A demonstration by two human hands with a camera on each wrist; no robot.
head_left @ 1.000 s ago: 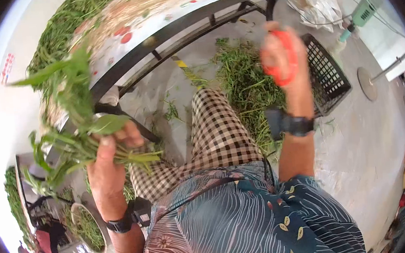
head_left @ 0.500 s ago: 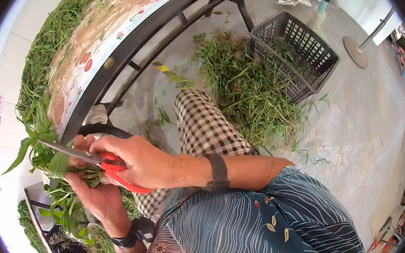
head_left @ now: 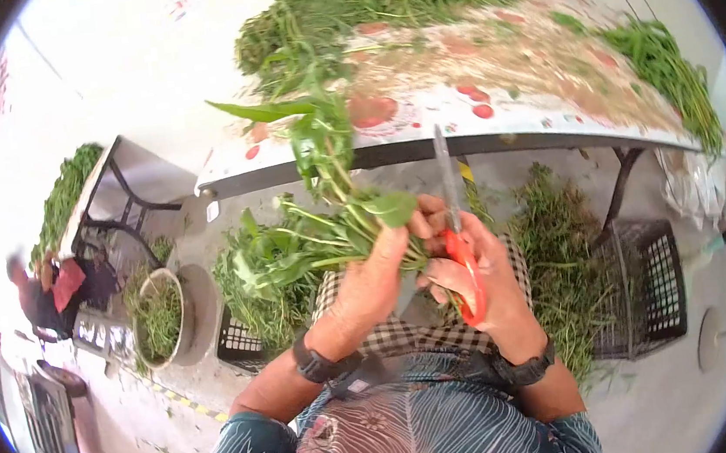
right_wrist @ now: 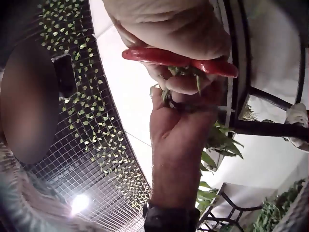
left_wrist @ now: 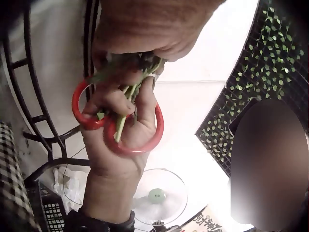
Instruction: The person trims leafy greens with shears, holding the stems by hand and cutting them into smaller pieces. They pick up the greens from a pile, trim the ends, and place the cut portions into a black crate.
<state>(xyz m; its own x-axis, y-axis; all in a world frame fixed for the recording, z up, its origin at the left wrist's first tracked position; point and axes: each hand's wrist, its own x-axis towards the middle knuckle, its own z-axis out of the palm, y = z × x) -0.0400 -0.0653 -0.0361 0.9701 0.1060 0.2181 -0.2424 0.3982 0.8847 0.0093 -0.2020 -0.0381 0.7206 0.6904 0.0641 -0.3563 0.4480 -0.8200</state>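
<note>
In the head view, the left hand (head_left: 374,278) grips a bunch of leafy green stems (head_left: 328,230), leaves spreading up and to the left. Close against it, the right hand (head_left: 481,276) holds red-handled scissors (head_left: 468,279), blades pointing up toward the table. In the left wrist view, the right hand's fingers (left_wrist: 113,101) pinch thin stems (left_wrist: 126,108) between the two red handle loops (left_wrist: 140,147). The right wrist view has the red handles (right_wrist: 178,59) under the right hand, with the left hand (right_wrist: 181,116) touching the stems beside it.
A table (head_left: 423,125) with greens piled along its back and right end stands ahead. Below are a heap of cuttings (head_left: 559,269), a black crate (head_left: 648,286) at right and another crate (head_left: 238,339) at left. A round tub (head_left: 181,318) and a seated person (head_left: 58,286) are farther left.
The head view has turned left, showing more of the table. The right hand, earlier crossed over the left with the scissors at the leaves, is now right of the bunch at the stem ends.
</note>
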